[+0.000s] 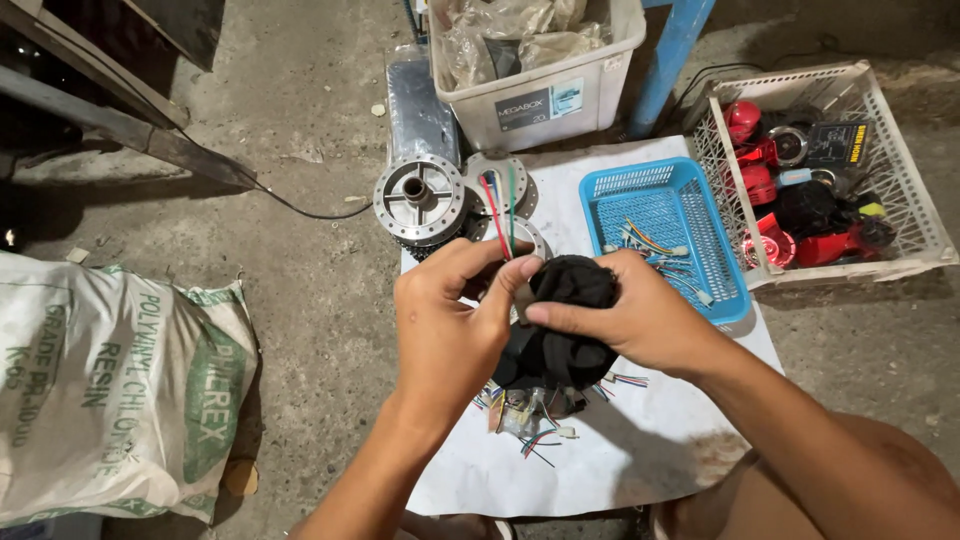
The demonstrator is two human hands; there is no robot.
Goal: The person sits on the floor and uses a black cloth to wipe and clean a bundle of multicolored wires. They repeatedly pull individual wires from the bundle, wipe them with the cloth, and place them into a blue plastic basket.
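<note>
head view | my left hand [445,325] pinches the wire bundle [500,215] upright so its red and green leads stand free | my right hand [625,315] clamps the black cloth [560,325] at frame centre, over the white sheet [640,440] | hub [420,200] at 11 o'clock | blue basket [720,285] at 2 o'clock, keeping spare leads within reach

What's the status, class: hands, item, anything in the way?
Left hand pinching coloured wires. Right hand gripping black cloth. Metal hubs and blue basket beyond, not blocking.
</note>
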